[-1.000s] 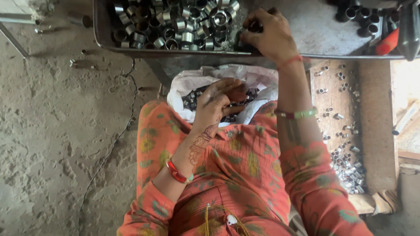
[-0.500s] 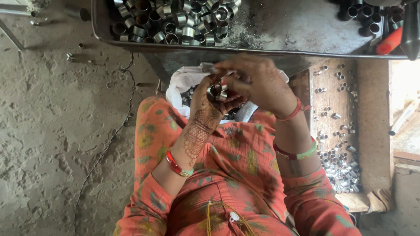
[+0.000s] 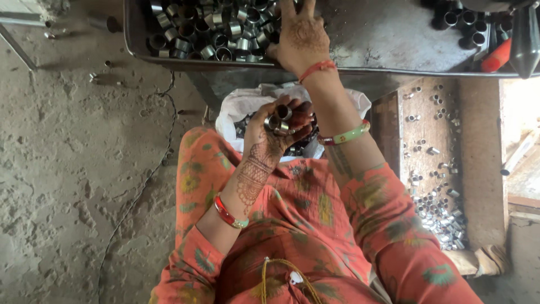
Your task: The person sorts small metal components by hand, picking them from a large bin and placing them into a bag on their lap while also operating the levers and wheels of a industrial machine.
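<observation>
Left hand point(image 3: 278, 126) grips metal rings point(image 3: 279, 119) over white sack point(image 3: 242, 104). Right hand point(image 3: 301, 36) reaches into ring pile point(image 3: 208, 31) on the surface point(image 3: 382, 34).

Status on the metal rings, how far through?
Done: some rings already lie in the white bag on the lap. In hand: the left hand holds a few rings over the bag, and the right hand reaches into the tray. Left: a big pile of rings fills the tray's corner.

Soft, dim daylight; brighter overexposed patch at right edge; faint shadows; mild softness overall; slight wide-angle edge distortion
</observation>
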